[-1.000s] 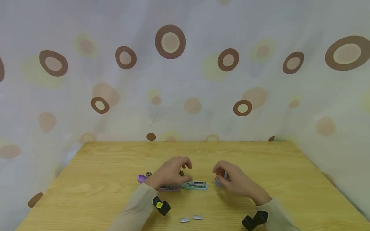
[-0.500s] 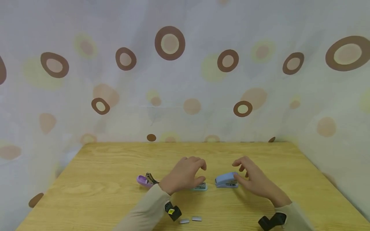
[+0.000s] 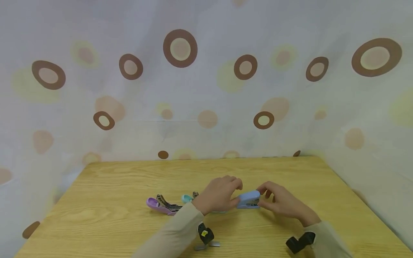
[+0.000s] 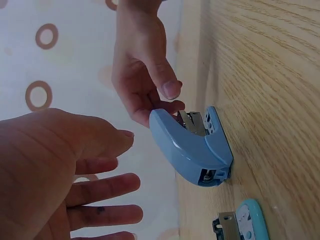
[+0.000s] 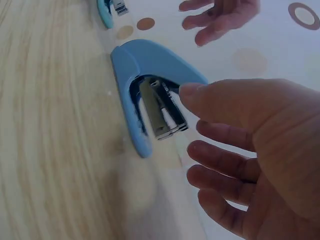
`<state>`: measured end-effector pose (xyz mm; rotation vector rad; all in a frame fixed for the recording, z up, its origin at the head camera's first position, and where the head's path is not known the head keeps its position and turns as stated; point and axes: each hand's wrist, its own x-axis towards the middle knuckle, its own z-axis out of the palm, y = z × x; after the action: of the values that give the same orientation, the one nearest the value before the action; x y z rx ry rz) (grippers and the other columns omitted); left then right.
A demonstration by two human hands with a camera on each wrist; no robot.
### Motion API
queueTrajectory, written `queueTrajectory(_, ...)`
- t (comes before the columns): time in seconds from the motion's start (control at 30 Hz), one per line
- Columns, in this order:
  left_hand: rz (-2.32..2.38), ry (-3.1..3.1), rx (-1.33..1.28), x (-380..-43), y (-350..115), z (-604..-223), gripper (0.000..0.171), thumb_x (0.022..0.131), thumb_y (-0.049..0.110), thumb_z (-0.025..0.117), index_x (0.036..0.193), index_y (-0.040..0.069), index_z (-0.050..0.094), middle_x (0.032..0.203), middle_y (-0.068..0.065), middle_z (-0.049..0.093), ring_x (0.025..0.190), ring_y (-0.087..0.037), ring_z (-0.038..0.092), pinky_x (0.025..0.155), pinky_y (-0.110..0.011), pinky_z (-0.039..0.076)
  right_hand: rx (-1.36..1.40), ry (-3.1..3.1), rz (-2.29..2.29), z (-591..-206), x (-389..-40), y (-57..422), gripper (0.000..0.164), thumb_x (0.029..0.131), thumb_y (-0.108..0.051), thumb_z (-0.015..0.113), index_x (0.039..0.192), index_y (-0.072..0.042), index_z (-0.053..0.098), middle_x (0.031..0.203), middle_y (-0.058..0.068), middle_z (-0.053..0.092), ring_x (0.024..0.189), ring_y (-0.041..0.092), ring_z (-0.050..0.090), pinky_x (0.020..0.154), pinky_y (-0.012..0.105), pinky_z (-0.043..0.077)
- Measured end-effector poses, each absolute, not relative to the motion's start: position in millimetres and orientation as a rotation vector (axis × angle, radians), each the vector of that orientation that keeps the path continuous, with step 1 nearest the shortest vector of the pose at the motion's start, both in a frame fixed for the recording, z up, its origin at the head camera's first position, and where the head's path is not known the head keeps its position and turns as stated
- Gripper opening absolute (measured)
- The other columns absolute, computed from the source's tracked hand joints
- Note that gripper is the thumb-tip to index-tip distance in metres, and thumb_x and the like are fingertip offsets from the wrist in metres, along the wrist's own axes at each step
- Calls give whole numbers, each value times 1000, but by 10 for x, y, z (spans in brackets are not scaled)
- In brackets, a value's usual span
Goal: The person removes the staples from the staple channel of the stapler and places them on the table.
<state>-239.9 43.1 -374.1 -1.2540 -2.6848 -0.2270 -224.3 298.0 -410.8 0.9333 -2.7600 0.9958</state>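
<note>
A light blue stapler (image 3: 248, 199) stands on its base between the two hands, its metal magazine showing in the right wrist view. My left hand (image 3: 222, 193) is beside the stapler's hinged end; in the left wrist view its fingers are spread and relaxed, apart from the stapler. My right hand (image 3: 284, 202) is at the opposite end, thumb (image 5: 220, 102) overlapping the tip of the top cover, other fingers loosely bent with nothing in them. Behind the left hand lies a teal stapler (image 3: 186, 199) with its top swung open, partly hidden. A purple stapler (image 3: 156, 205), also opened up, lies further left.
Two small grey strips (image 3: 214, 244) lie near the front of the wooden table (image 3: 96, 193), partly behind the left wrist's camera (image 3: 205, 233). A patterned cloth (image 3: 206, 89) hangs behind the table and along its sides.
My right hand first moved right off the blue stapler, then came back a little to its end. My left hand has moved right, from over the teal stapler to the blue one.
</note>
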Motion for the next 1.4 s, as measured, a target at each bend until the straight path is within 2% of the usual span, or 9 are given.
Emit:
queueTrajectory(0.17,-284,-2767,-1258,-2466,547,-3783,33,94,33,61,123,17,57,118,2,61,100,-12,58,73,-22,48,929,-2774,996,-4221,-2282,2999,21,88,-16,70,105,-6,61,96,2,60,82,11,53,63,24,47)
queueTrajectory(0.27,-309,-2792,-1262,-2491,612,-3832,39,93,32,62,128,17,55,123,0,60,104,-12,57,75,-22,49,944,-2782,1037,-4294,-2294,3003,18,89,-15,68,104,-8,61,95,1,59,82,6,51,67,24,46)
queueTrajectory(0.43,-246,-2757,-1273,-2476,715,-3910,44,91,29,64,132,18,53,120,0,61,100,-12,57,72,-21,48,956,-2771,1089,-4379,-2304,3014,16,90,-15,67,105,-10,63,95,1,58,81,4,48,68,24,45)
queueTrajectory(0.63,-194,-2793,-1283,-2429,826,-3958,48,91,25,65,137,24,49,117,2,61,96,-9,58,72,-21,49,936,-2759,1144,-4431,-2307,3035,12,92,-15,66,103,-12,65,95,1,59,87,3,54,75,23,49)
queueTrajectory(0.77,-139,-2792,-1288,-2422,876,-3961,48,94,23,62,139,27,47,114,2,62,91,-8,61,68,-21,49,924,-2697,1161,-4491,-2325,3022,5,90,-12,67,95,-13,65,92,0,59,86,3,55,74,24,49)
queueTrajectory(0.87,-106,-2786,-1276,-2417,896,-3963,49,93,22,63,139,29,47,112,3,62,88,-8,61,65,-21,48,908,-2651,1154,-4534,-2339,2995,6,89,-11,69,89,-14,64,88,-1,58,82,4,53,71,24,47)
queueTrajectory(1.1,-51,-2829,-1244,-2347,916,-3927,50,93,22,65,139,34,49,104,2,62,78,-8,58,56,-22,44,863,-2692,1114,-4538,-2324,2943,19,89,-16,69,107,-17,67,87,-7,57,78,5,48,67,23,43)
queueTrajectory(1.4,-21,-2729,-1284,-2387,967,-4009,48,92,18,66,135,30,50,102,2,62,75,-8,57,57,-20,44,812,-2730,1080,-4531,-2327,2963,7,87,-18,71,91,-18,66,81,-7,52,73,5,45,63,22,41)
